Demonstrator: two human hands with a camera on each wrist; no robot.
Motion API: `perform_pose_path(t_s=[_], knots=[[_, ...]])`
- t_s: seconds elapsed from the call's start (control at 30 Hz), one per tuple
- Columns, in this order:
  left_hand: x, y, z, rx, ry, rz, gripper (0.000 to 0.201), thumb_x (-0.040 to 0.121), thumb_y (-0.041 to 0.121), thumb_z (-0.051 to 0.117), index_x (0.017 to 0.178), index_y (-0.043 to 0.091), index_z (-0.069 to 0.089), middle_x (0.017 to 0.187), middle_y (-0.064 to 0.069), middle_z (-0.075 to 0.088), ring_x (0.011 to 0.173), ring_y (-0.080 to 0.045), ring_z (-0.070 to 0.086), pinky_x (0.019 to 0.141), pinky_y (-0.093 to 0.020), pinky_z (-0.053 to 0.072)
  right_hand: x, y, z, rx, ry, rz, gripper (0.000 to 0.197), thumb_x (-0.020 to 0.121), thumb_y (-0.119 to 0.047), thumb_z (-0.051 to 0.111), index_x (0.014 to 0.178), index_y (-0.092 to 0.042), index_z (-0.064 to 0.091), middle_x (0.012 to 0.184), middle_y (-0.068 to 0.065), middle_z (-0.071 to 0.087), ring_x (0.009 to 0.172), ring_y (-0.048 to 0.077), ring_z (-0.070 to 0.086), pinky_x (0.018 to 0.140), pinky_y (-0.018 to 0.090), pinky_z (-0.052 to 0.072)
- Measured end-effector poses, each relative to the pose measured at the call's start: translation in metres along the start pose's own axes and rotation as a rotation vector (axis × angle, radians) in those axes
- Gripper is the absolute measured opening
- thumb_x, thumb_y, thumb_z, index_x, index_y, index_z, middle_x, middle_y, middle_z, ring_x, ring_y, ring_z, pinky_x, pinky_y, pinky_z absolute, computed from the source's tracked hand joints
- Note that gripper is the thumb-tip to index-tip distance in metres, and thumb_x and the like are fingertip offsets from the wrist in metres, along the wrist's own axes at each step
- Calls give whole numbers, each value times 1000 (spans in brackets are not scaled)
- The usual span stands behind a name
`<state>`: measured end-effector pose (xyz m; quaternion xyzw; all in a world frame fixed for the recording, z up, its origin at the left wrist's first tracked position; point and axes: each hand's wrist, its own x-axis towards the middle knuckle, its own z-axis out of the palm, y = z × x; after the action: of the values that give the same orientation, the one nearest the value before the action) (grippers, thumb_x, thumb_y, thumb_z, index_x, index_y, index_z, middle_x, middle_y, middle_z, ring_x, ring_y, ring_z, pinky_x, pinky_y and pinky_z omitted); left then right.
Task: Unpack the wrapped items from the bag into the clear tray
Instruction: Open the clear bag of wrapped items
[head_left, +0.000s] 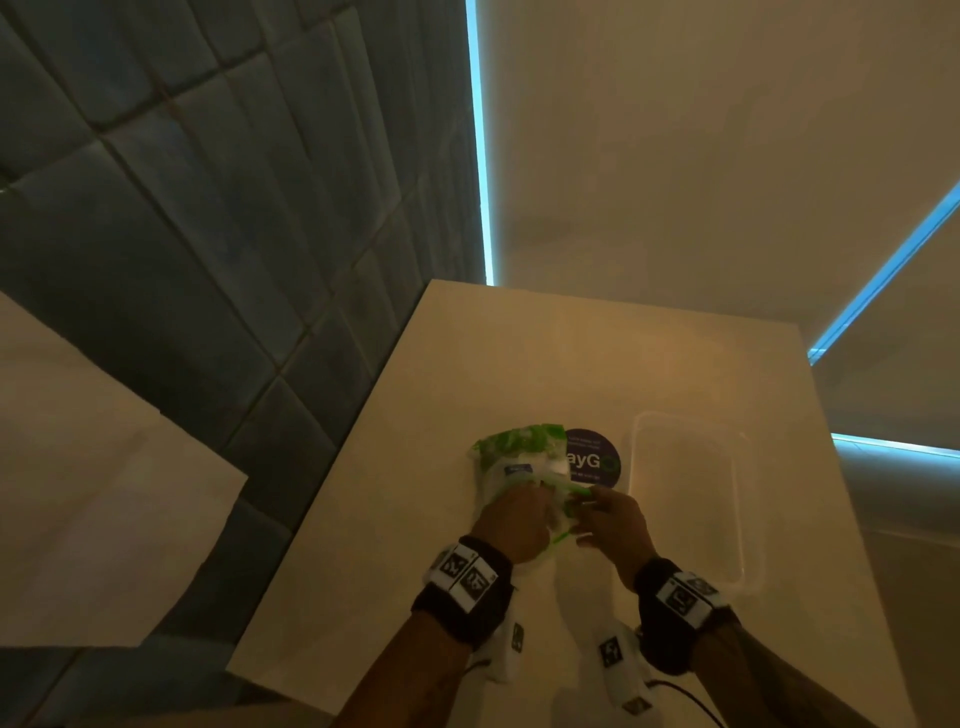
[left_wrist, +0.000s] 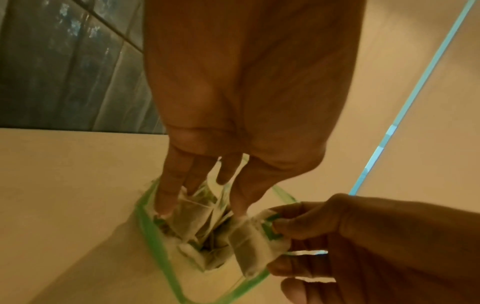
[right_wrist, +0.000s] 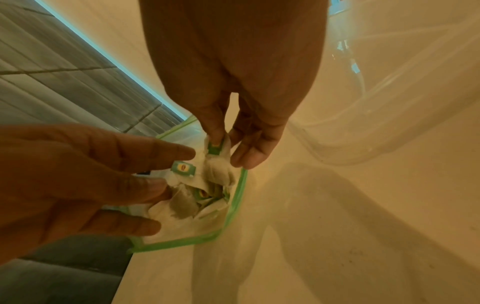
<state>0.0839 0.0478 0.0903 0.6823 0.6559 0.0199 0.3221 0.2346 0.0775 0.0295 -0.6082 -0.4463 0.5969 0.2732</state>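
A clear zip bag (head_left: 514, 452) with a green zip strip (left_wrist: 150, 226) lies on the pale table (head_left: 571, 364), its mouth towards me. Several paper-wrapped sachets (left_wrist: 197, 214) fill it. My left hand (head_left: 537, 491) has its straight fingers (left_wrist: 168, 195) in the bag's mouth, touching the sachets. My right hand (head_left: 576, 506) pinches one wrapped sachet (left_wrist: 249, 240) by its green tag (right_wrist: 214, 149) at the mouth's right edge. The clear tray (head_left: 685, 493) stands just right of the bag, with nothing visible in it.
A round dark sticker (head_left: 592, 460) lies on the table between bag and tray. A dark tiled wall (head_left: 208, 208) runs along the left of the table. The table's far part (head_left: 597, 338) is bare. A second pale surface (head_left: 78, 467) sits lower left.
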Motion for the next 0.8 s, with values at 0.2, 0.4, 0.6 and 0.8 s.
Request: perform_pose_path(t_s=[0.2, 0.4, 0.6, 0.8], knots=[[-7, -3, 14, 57, 131, -66, 39, 94, 17, 47, 132, 22, 52, 135, -5, 52, 123, -27, 50, 97, -34, 43, -12, -3, -10, -28, -4, -108, 12, 90, -7, 62, 95, -10, 72, 91, 8, 71, 84, 22, 65, 68, 29, 51], [-11, -2, 21, 40, 297, -76, 30, 93, 32, 51, 121, 27, 60, 122, 0, 62, 113, -23, 58, 89, -35, 48, -21, -1, -14, 100, -66, -75, 10, 88, -3, 63, 92, -5, 72, 93, 14, 71, 87, 29, 67, 75, 39, 55], [-8, 1, 25, -299, 329, -92, 17, 84, 35, 65, 94, 22, 71, 95, 3, 70, 88, -14, 64, 73, -28, 50, -28, 1, -11, 170, -75, -95, 11, 87, -6, 66, 95, -7, 72, 91, 13, 73, 88, 32, 68, 77, 42, 53], [-10, -2, 31, -547, 341, -74, 11, 85, 24, 68, 88, 15, 71, 84, 2, 70, 78, -8, 64, 70, -23, 54, -37, 1, -5, 367, -103, -38, 17, 86, -6, 65, 98, 5, 69, 97, 21, 73, 91, 35, 70, 83, 43, 57]])
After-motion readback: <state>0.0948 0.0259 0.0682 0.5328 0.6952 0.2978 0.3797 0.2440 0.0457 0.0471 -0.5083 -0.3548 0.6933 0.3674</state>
